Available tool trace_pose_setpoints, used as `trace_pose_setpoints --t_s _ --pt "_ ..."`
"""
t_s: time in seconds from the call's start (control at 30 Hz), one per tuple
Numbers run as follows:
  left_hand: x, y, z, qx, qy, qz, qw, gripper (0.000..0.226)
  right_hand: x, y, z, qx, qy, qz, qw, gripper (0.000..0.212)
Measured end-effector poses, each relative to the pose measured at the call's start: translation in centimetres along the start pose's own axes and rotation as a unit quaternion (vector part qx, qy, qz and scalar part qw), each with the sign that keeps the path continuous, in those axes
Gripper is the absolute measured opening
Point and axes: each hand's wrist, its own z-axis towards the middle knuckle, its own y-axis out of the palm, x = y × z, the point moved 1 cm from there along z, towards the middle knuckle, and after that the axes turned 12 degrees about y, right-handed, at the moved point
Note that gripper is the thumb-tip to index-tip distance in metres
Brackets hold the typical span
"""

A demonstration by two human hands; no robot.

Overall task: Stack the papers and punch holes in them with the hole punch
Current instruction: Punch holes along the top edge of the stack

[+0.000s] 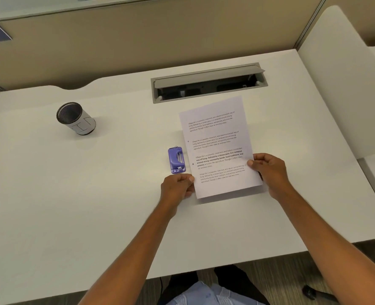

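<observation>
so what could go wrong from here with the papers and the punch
The papers already show two holes on the left edge; sliding back into the hole punch could punch a misaligned second set. Each hand, left and right, has only an edge grip, so sheets could fan out. The open cable tray behind could catch the top edge.

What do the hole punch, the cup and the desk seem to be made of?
Hole punch: probably glossy purple plastic, with metal parts; two silvery bars and rivets shine on top.
Cup: seemingly black metal mesh, as the inside shows a fine grid; a white paper-like wrap covers the outside.
Desk: likely laminate, since it is a matte, even white without grain.
</observation>
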Motion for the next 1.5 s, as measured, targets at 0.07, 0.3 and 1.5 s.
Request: trace_pose_setpoints --t_s 0.07,0.3,1.5 --pt "0.7 0.5 0.2 -0.001 0.002 -0.042 0.999 0.008 -0.2 -0.4 -0.4 -0.005 -0.003 0.008 1.000 0.018" --pt "2.9 0.7 1.2 -0.017 0.033 -0.082 0.996 0.011 -0.6 -1.2 -1.7 -0.010 -0.015 0.043 0.999 0.018" --pt "10.3 22.7 12.2 -0.093 0.036 -0.005 0.995 0.013 -8.5 -16.8 11.1 0.155 -0.065 0.046 0.985 0.030"
